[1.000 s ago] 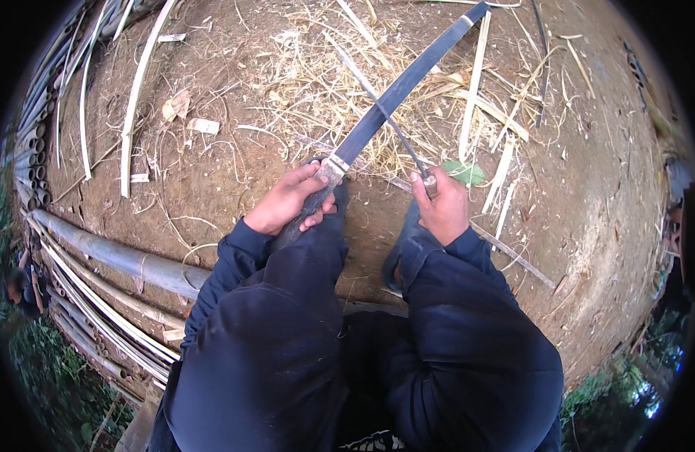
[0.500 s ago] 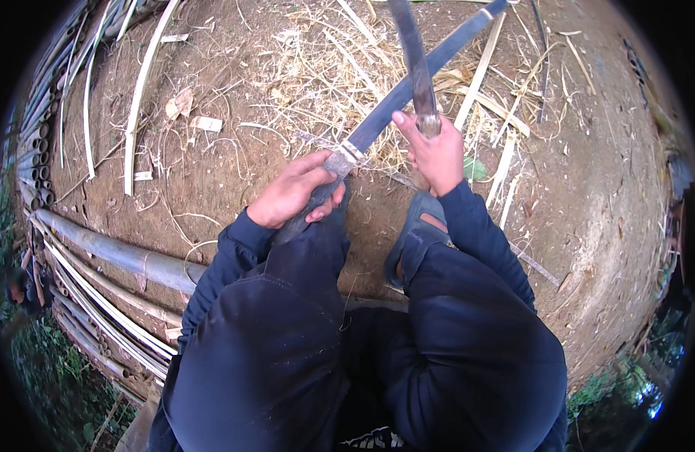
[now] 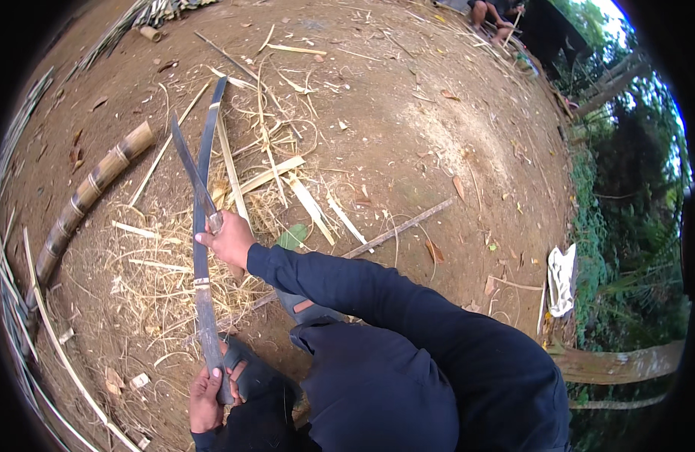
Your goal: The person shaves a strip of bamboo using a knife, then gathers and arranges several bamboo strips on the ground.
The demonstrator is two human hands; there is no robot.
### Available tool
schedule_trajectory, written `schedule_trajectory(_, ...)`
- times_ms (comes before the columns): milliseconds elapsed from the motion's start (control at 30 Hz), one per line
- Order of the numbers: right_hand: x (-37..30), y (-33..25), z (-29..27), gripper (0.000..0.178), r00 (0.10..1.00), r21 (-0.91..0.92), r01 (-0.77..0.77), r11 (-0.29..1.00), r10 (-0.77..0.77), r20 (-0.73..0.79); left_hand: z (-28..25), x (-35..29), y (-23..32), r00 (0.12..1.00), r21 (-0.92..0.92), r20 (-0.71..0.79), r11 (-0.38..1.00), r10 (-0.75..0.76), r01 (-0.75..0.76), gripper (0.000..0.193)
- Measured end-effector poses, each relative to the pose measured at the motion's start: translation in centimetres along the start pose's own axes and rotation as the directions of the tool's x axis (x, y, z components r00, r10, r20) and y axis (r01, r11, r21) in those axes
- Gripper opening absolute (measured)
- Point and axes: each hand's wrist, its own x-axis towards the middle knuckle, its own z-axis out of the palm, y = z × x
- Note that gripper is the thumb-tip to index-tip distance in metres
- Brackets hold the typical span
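Note:
A long dark bamboo strip (image 3: 201, 256) with pale node rings runs away from me over a pile of shavings. My left hand (image 3: 207, 399) is closed on its near end, beside my sandalled left foot (image 3: 246, 369). Farther up, my right hand (image 3: 228, 239) grips a machete (image 3: 189, 162) by its handle. The dark, slightly curved blade points away and leftward, crossing over the strip. Whether its edge touches the strip, I cannot tell. The right fingers hide most of the handle.
Pale shavings (image 3: 167, 290) and split strips (image 3: 310, 207) litter the dirt ground. A thick bamboo pole (image 3: 95, 184) lies to the left, near long slats (image 3: 69, 354). Another person (image 3: 492, 16) sits at the far right. A white sack (image 3: 562, 280) lies by the greenery.
The view has swung to the right. My left hand has slid back along the bamboo strip, away from the node ring to the near end. The machete remains in my right hand.

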Motion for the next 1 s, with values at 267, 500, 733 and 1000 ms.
schedule_trajectory(267, -4.9, 2.1, -3.9, 0.046, 0.951, -0.22, 0.212, 0.952, -0.149, 0.271, 1.1, 2.2, 0.1, 0.983, -0.2, -0.178, 0.976, 0.047, -0.082, 0.029)
schedule_trajectory(500, -13.0, 3.9, -9.1, 0.042, 0.627, -0.438, 0.774, 0.458, -0.455, 0.632, 1.3, 3.8, -1.0, 0.962, 0.045, -0.231, 0.989, 0.145, -0.138, 0.029)
schedule_trajectory(733, -9.1, 2.5, -10.4, 0.029, 0.771, -0.54, 0.569, 0.621, -0.175, 0.612, 2.4, 3.8, -0.7, 0.968, 0.051, -0.233, 0.995, 0.094, -0.084, 0.023)
schedule_trajectory(1000, -8.1, 2.4, -9.7, 0.028, 0.802, -0.564, 0.536, 0.628, -0.171, 0.572, 2.3, 2.9, -2.6, 0.954, 0.026, -0.291, 0.997, 0.075, -0.07, 0.02)
